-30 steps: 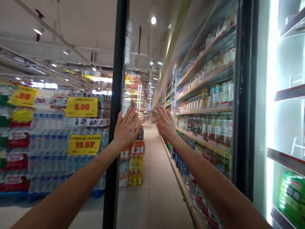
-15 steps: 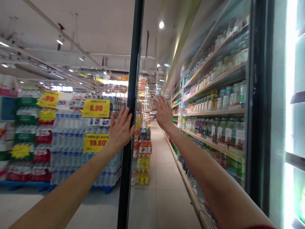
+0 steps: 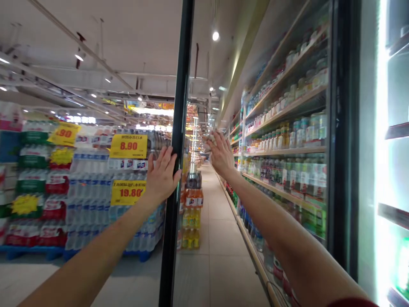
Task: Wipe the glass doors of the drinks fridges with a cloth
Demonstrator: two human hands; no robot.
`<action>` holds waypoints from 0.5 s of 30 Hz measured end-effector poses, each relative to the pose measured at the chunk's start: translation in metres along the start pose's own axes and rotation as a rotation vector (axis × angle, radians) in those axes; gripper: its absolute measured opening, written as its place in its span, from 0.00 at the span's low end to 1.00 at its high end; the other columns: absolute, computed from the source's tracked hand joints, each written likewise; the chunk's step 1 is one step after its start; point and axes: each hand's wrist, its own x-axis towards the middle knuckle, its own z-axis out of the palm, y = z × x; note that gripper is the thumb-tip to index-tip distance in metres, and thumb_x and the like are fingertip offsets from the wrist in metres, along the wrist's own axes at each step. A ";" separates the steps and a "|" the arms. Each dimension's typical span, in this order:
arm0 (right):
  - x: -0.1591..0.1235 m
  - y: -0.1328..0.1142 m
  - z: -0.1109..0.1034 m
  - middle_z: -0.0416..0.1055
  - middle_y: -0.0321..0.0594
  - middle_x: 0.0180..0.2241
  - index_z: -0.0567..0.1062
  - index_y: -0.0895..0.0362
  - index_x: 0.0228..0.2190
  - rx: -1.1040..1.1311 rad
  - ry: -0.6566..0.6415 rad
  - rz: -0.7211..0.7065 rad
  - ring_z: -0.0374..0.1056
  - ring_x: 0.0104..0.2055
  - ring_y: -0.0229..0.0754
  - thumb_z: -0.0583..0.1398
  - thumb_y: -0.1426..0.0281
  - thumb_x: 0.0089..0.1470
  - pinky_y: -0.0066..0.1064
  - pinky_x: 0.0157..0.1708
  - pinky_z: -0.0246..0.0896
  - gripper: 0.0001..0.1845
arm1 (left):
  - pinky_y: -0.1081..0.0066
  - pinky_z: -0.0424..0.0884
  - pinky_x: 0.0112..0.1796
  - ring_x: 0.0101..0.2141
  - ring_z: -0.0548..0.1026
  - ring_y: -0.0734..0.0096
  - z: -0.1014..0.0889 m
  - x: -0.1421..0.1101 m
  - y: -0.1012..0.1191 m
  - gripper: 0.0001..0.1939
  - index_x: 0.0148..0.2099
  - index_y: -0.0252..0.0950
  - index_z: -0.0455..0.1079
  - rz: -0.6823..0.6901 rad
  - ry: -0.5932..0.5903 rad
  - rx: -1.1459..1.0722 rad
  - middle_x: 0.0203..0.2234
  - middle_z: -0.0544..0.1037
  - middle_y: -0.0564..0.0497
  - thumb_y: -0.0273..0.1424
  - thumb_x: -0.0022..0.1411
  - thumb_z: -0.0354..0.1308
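A glass door with a black frame [image 3: 174, 183] stands swung out in front of me. Against the edge of that frame rests my left hand [image 3: 162, 174], its fingers spread and nothing in it. My right hand [image 3: 222, 154] is stretched out against the door's glass pane [image 3: 204, 238]. Under its fingers it presses a crumpled, pale cloth [image 3: 210, 140], mostly covered by the hand. Bottles on shelves [image 3: 287, 149] show in or through the glass to the right of this hand.
Stacked packs of bottled water [image 3: 89, 192] stand on blue pallets [image 3: 35, 251] at the left, with yellow price signs [image 3: 128, 146]. Packs of orange and yellow drinks [image 3: 191, 213] stand beyond the door. A lit cooler interior [image 3: 398, 170] lies at the far right.
My right hand has shifted slightly down and right on the glass with the cloth. The left hand stays against the door frame. The view has moved a little.
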 end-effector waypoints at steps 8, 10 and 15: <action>-0.036 0.028 -0.013 0.54 0.40 0.61 0.65 0.53 0.52 -0.056 -0.044 -0.191 0.40 0.66 0.44 0.51 0.77 0.53 0.45 0.61 0.43 0.24 | 0.55 0.40 0.61 0.61 0.52 0.62 0.018 0.002 0.037 0.25 0.60 0.34 0.56 0.118 -0.044 -0.045 0.60 0.57 0.43 0.34 0.62 0.47; -0.033 0.046 -0.022 0.51 0.44 0.62 0.65 0.56 0.53 -0.115 0.089 0.078 0.40 0.65 0.46 0.50 0.77 0.53 0.46 0.61 0.43 0.25 | 0.54 0.40 0.61 0.61 0.52 0.62 0.024 0.003 0.046 0.25 0.60 0.34 0.55 0.114 -0.044 -0.060 0.60 0.57 0.42 0.34 0.62 0.48; -0.067 0.057 -0.033 0.54 0.42 0.61 0.66 0.54 0.52 -0.122 0.039 -0.053 0.39 0.66 0.45 0.50 0.77 0.53 0.45 0.61 0.44 0.25 | 0.55 0.42 0.61 0.62 0.52 0.61 0.036 0.004 0.071 0.25 0.60 0.33 0.56 0.123 -0.097 -0.095 0.60 0.57 0.43 0.34 0.62 0.48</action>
